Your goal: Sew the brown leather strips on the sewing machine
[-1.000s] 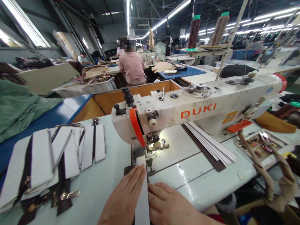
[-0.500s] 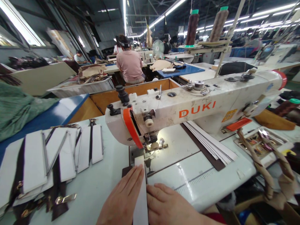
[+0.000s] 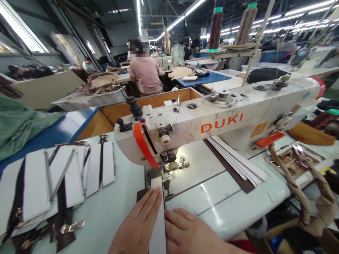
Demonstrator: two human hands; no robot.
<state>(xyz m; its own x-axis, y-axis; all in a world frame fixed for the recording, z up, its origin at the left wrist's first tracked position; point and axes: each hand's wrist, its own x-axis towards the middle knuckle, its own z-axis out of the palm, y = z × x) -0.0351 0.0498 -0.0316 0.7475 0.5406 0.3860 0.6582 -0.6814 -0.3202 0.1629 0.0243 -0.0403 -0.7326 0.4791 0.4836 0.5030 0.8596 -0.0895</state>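
A white strip (image 3: 158,218) with a dark zipper under it runs from the bottom edge up beneath the needle of a white DUKI sewing machine (image 3: 212,120). My left hand (image 3: 137,225) lies flat on the table, fingers stretched out and pressed against the strip's left side. My right hand (image 3: 193,233) lies flat along the strip's right side, fingers together. The lamp lights the presser foot (image 3: 172,164) just beyond the strip's far end.
Several finished white-and-dark zipper pieces (image 3: 53,180) lie spread at the left. A stack of white strips (image 3: 238,165) sits behind the machine arm. A tray of small parts (image 3: 296,158) is at the right. A person in a pink shirt (image 3: 145,74) sits ahead, back turned.
The view has shifted slightly so the machine and pieces sit further left. Both hands stay flat beside the strip, almost unmoved.
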